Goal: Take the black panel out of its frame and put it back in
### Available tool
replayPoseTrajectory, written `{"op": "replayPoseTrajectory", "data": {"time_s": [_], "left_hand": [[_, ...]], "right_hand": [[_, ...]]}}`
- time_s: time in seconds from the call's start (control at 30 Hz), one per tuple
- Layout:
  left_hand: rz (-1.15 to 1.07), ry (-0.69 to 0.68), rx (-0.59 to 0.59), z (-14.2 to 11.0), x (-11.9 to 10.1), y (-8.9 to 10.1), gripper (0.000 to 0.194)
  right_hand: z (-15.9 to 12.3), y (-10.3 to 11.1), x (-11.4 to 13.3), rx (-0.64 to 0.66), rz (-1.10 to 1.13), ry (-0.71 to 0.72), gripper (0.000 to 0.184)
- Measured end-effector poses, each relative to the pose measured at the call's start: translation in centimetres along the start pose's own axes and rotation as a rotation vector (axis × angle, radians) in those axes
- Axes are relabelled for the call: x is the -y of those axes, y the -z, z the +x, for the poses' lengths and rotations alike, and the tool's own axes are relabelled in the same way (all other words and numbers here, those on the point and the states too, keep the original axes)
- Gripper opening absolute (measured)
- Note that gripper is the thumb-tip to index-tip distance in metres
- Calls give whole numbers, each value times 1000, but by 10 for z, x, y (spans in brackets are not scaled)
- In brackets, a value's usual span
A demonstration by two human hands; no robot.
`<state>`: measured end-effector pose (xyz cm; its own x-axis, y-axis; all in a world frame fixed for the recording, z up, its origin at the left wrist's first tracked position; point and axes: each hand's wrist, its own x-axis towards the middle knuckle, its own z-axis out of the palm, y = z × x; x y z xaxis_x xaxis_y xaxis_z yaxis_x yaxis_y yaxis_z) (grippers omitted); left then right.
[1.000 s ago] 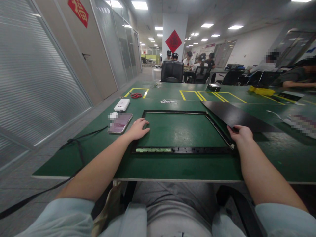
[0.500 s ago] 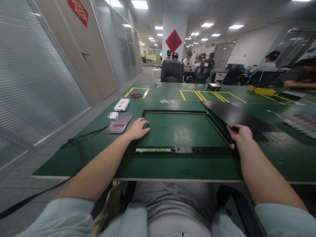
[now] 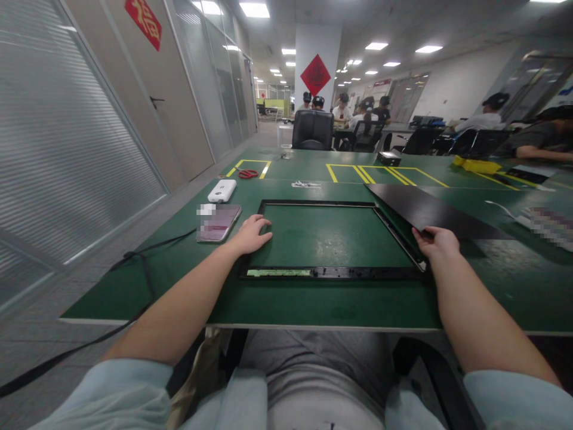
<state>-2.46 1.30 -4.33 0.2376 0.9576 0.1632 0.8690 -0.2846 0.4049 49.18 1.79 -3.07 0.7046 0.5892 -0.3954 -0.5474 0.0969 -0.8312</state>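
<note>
A thin black rectangular frame (image 3: pixel 367 273) lies flat on the green table, with a pale green strip (image 3: pixel 278 273) along the left part of its near side. My left hand (image 3: pixel 251 234) is closed over the frame's left side, thumb and fingertips reaching inside the opening; its grip underneath is hidden. To the right, my right hand (image 3: pixel 439 242) pinches the near edge of a flat black panel (image 3: pixel 430 206). That panel slants beside the frame's right side, its held edge seemingly raised off the table.
Left of the frame are a phone (image 3: pixel 222 223), a white power bank (image 3: pixel 222 191) and red-handled scissors (image 3: pixel 248 174). Beyond it lie small white pieces (image 3: pixel 307 184) and yellow tape outlines. A black box (image 3: pixel 388 158) and yellow item (image 3: pixel 477 165) sit farther right. People sit in the background.
</note>
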Motion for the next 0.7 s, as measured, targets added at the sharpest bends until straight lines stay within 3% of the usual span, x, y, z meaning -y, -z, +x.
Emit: {"op": "replayPoseTrajectory", "data": {"time_s": [0.27, 0.53, 0.7], "left_hand": [[-25, 15, -4, -1, -2, 0, 47], [-44, 0, -12, -1, -1, 0, 46], [-71, -22, -35, 0, -3, 2, 47]], "right_hand": [[-10, -1, 3, -1, 60, -1, 31], [-30, -10, 11, 135, 161, 96, 24], [-53, -12, 16, 231, 229, 86, 21]]}}
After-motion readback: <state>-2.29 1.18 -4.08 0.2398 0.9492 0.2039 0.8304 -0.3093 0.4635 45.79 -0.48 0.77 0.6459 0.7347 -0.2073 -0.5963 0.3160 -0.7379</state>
